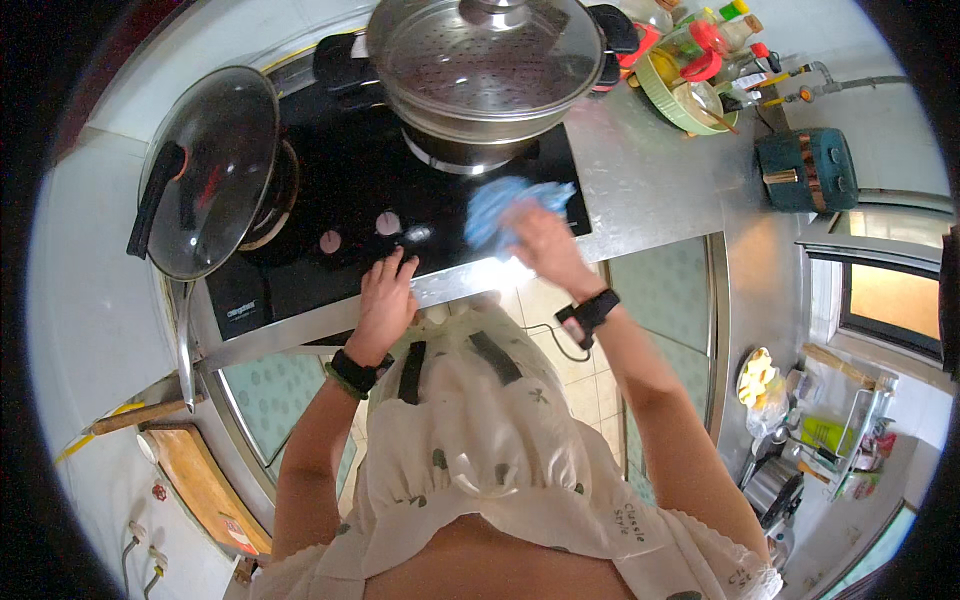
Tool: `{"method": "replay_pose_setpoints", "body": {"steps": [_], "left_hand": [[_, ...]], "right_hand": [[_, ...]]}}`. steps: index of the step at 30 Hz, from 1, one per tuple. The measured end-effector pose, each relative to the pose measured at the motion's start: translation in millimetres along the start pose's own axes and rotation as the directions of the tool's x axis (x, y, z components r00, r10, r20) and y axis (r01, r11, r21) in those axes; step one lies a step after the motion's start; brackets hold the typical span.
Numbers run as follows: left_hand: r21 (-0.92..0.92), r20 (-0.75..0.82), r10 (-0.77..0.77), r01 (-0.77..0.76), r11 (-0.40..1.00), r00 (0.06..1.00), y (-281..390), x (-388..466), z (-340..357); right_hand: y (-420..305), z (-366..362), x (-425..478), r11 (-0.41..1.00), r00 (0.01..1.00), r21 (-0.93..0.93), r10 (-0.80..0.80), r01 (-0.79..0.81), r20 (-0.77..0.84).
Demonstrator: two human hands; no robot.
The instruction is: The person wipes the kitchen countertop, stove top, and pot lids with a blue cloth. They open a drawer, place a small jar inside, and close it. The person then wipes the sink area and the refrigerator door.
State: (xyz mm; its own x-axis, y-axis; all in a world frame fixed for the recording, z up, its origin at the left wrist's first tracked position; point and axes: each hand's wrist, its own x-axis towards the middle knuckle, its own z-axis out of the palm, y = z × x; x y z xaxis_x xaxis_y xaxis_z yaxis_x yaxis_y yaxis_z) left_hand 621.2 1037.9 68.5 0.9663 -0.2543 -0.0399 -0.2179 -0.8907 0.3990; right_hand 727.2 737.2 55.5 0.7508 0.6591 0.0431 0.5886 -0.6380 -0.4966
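A blue and white cloth (499,210) lies bunched under my right hand (544,244), which presses it onto the right front of the black glass cooktop (337,165). Hand and cloth are somewhat blurred. My left hand (388,292) rests with its fingertips at the cooktop's front edge, near two round control knobs (388,223), and holds nothing. Behind the cloth a large steel steamer pot (480,124) with a glass lid stands on the right burner. At the left is a wok (274,210) under a glass lid (217,165) with a black handle.
Bottles and jars stand with a green basket (675,101) on the steel counter (645,165) at the back right, near a dark green appliance (806,169). A wooden cutting board (206,480) leans at the lower left. A dish rack (855,427) is at the far right.
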Motion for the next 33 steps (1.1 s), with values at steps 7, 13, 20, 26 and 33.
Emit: {"method": "replay_pose_setpoints", "body": {"steps": [7, 13, 20, 26, 33], "left_hand": [[0.197, 0.111, -0.154, 0.130, 0.972, 0.982, 29, 25, 7], [0.181, 0.096, -0.173, 0.153, 0.971, 0.980, 35, 36, 9], [0.238, 0.171, -0.241, 0.197, 0.951, 0.956, 43, 44, 2], [0.168, 0.238, -0.081, 0.041, 0.985, 0.968, 62, 65, 9], [0.168, 0.334, -0.149, 0.097, 0.981, 0.931, 99, 97, 28]], "right_hand": [[5, 23, 30, 0.987, 0.975, -0.140, 0.052, -0.084, -0.216], [-2, 17, -32, 0.965, 0.964, -0.011, -0.262, 0.262, 0.040], [61, -52, -36, 0.984, 0.996, 0.180, -0.017, 0.002, 0.086], [55, -37, -40, 0.995, 0.999, -0.089, -0.039, 0.037, -0.022], [53, -45, -66, 0.992, 0.992, -0.042, 0.120, -0.118, 0.047]]}}
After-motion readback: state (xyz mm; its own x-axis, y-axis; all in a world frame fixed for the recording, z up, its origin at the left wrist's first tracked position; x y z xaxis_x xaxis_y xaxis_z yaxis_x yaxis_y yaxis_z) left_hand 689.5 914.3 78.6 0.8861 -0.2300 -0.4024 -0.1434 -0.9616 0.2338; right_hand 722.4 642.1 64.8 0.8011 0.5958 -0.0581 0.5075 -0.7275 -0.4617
